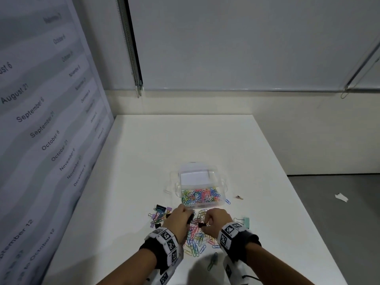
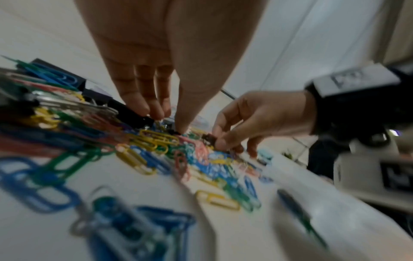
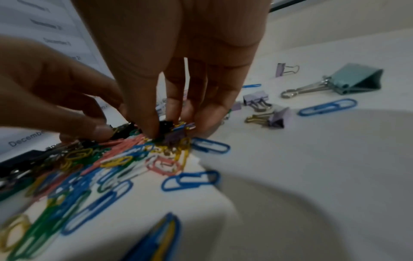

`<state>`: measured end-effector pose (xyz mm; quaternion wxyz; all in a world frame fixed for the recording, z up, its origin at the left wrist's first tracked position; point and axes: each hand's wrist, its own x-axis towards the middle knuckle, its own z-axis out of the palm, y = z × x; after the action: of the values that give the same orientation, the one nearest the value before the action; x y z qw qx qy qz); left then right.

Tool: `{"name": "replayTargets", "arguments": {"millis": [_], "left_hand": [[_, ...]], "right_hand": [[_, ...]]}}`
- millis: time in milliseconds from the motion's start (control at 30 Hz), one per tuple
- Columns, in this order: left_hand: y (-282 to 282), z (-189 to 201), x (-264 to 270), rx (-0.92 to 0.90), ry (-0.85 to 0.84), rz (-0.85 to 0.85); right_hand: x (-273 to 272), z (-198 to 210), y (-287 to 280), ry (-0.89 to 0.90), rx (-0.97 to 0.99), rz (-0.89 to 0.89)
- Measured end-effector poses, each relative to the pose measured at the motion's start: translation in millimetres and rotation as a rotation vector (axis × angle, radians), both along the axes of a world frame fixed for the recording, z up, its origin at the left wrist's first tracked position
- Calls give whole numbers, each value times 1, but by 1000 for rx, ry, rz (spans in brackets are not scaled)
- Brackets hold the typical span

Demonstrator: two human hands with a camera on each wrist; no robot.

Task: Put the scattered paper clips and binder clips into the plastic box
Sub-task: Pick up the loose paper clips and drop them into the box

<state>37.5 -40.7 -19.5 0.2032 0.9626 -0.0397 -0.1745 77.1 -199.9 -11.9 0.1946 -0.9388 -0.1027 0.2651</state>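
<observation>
A clear plastic box [image 1: 223, 177] stands open mid-table with several coloured paper clips inside. In front of it lies a pile of scattered paper clips [image 1: 195, 239], also seen as paper clips [image 2: 156, 143] and paper clips [image 3: 116, 159] in the wrist views. My left hand [image 1: 190, 218] reaches down at the pile's far left and pinches a black binder clip [image 2: 136, 114]. My right hand [image 1: 204, 224] pinches a small black binder clip [image 3: 165, 125] at the pile's top; this clip [image 2: 210, 139] shows between thumb and fingers.
More binder clips [image 1: 160, 212] lie left of the pile. A mint binder clip [image 3: 355, 79] and purple binder clips [image 3: 277, 118] lie to the right. A green paper clip [image 1: 212, 261] is near the front. A calendar panel [image 1: 41, 120] stands along the table's left side.
</observation>
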Motion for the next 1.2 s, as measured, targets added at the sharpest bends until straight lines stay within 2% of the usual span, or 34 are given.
{"name": "replayTargets", "arguments": {"millis": [100, 267, 500, 567, 667, 800, 967, 1100, 1200], "left_hand": [[-4, -7, -3, 127, -27, -105], [-9, -4, 2, 206, -39, -192], [-5, -9, 11, 98, -63, -182], [-3, -8, 11, 71, -74, -180], [-1, -5, 11, 33, -92, -135], [5, 4, 5, -36, -243, -58], [13, 15, -2, -16, -294, -23], [15, 15, 1, 184, -166, -55], [19, 7, 4, 261, -93, -108]], "right_hand": [[0, 1, -8, -2, 38, -41], [3, 11, -32, -38, 70, -162], [22, 19, -73, -104, -15, -364], [21, 19, -73, -107, -14, -328], [11, 18, -59, -79, 41, -146], [-11, 9, -33, -24, 80, 72], [-15, 1, -19, -20, 24, 78], [-15, -1, -16, -18, 7, 53], [-15, 0, -19, -11, 22, 11]]}}
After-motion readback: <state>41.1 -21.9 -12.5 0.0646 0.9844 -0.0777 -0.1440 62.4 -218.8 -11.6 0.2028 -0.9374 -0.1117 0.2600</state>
